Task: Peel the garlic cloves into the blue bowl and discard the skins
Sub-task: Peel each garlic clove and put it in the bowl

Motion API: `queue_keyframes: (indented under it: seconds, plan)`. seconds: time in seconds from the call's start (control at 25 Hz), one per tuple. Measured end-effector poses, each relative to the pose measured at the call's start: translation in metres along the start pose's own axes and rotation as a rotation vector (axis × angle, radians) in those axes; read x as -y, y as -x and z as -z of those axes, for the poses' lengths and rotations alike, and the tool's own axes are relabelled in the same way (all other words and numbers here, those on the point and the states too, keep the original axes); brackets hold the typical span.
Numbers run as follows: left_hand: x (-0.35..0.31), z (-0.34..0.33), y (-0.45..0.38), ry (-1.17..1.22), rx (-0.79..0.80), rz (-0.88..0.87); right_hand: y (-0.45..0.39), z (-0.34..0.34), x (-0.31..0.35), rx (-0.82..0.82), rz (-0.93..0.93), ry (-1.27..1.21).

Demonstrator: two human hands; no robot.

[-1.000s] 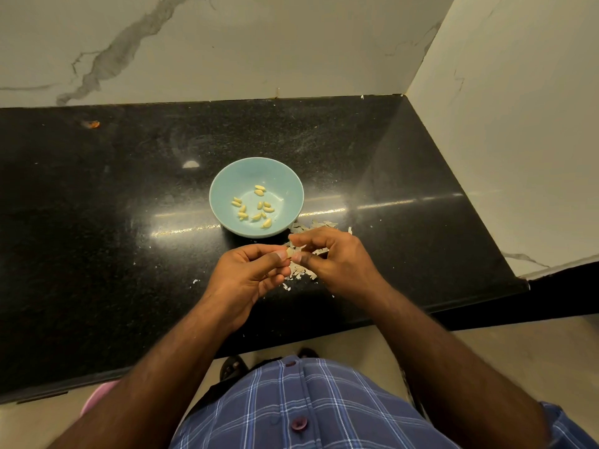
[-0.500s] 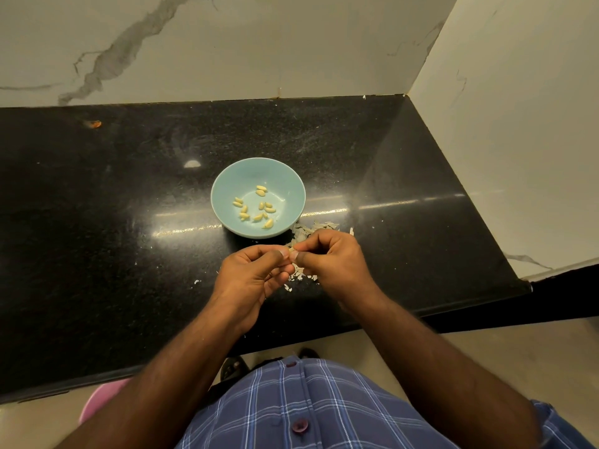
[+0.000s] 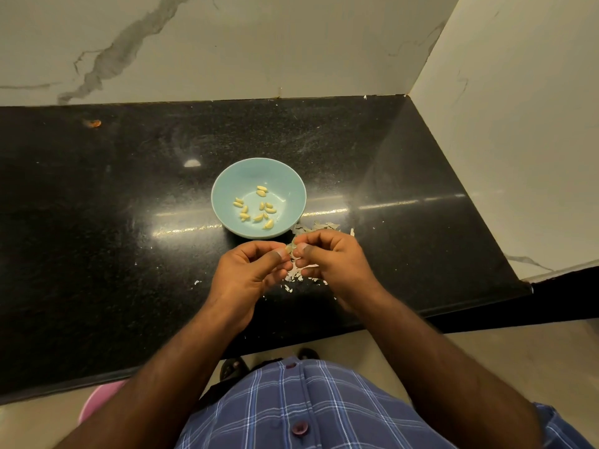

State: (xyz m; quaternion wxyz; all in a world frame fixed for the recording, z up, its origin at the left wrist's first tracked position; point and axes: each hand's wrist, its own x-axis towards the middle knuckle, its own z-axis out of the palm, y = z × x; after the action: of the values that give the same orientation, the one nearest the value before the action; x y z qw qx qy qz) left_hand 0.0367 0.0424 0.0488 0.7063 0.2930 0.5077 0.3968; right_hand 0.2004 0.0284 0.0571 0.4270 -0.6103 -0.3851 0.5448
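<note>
Eleven-odd peeled cloves (image 3: 258, 207) (blue bowl (image 3: 227, 176)); both hands' grip apparently pinches one clove (image 3: 290, 247).

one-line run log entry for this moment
step: peeling | left hand: pinches garlic clove | right hand: pinches same clove | blue bowl: holds peeled cloves | skins: on countertop

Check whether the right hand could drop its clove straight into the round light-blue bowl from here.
Probably yes. The right hand sits just short of the round light-blue bowl, with nothing between them; both hands pinch the small garlic clove, so the left hand must let go first.
</note>
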Motion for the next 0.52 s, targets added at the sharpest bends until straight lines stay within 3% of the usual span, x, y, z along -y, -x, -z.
queue_keyframes:
  seconds: [0.2,0.52]
  plan:
    - [0.0009,0.0013,0.0013,-0.211,0.02,-0.122,-0.0002,-0.0031,0.0042,-0.022,-0.081,-0.133]
    - [0.003,0.0007,0.0032,-0.288,-0.001,-0.212,0.0024,-0.0032,0.0107,-0.026,-0.195,-0.217]
